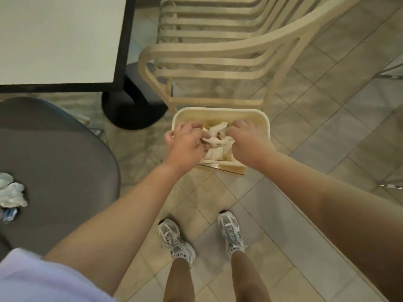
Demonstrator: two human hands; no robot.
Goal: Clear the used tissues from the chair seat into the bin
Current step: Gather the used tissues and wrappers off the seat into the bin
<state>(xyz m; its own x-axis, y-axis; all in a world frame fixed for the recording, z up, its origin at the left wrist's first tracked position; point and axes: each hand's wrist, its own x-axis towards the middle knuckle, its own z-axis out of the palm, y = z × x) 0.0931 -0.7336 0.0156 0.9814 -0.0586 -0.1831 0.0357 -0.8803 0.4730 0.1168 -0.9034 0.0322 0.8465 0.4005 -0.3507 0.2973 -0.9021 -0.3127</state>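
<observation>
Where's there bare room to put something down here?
Most of the grey chair seat is bare, right of the leftover tissues. The white table is bare too. The bin is crowded: both hands and tissues fill it.

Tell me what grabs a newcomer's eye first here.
Both hands, the left hand and right hand, meet over the cream bin on the tiled floor, fingers curled on white tissues. At far left, more crumpled tissues lie on the grey chair seat.
</observation>
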